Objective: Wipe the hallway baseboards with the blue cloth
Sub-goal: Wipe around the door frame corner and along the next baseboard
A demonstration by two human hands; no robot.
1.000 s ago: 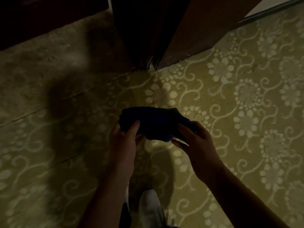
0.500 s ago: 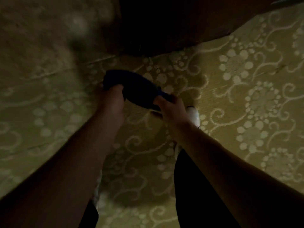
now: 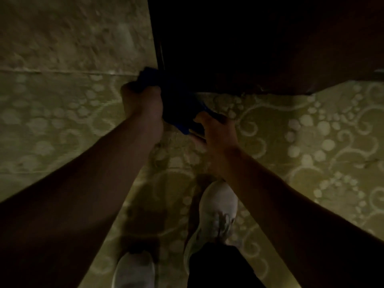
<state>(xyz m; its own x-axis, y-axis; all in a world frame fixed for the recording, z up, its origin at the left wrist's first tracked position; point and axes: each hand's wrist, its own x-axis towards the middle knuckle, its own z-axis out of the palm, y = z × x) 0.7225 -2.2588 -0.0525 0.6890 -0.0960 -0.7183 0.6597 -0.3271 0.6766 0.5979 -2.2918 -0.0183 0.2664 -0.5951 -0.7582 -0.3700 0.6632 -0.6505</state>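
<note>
Dim head view, looking straight down. I see both hands out front holding the blue cloth (image 3: 178,104) between them. My left hand (image 3: 143,109) is fisted around the cloth's upper left end, fingers curled shut on it. My right hand (image 3: 216,132) pinches the lower right end, thumb on top. The cloth hangs stretched between the two, its far end right at the bottom corner of a dark wooden door (image 3: 259,42), touching or just off it, cannot tell in this light. Below is patterned carpet (image 3: 311,142) with pale floral swirls. Two white sneakers: right shoe (image 3: 216,206), left shoe (image 3: 133,269).
</note>
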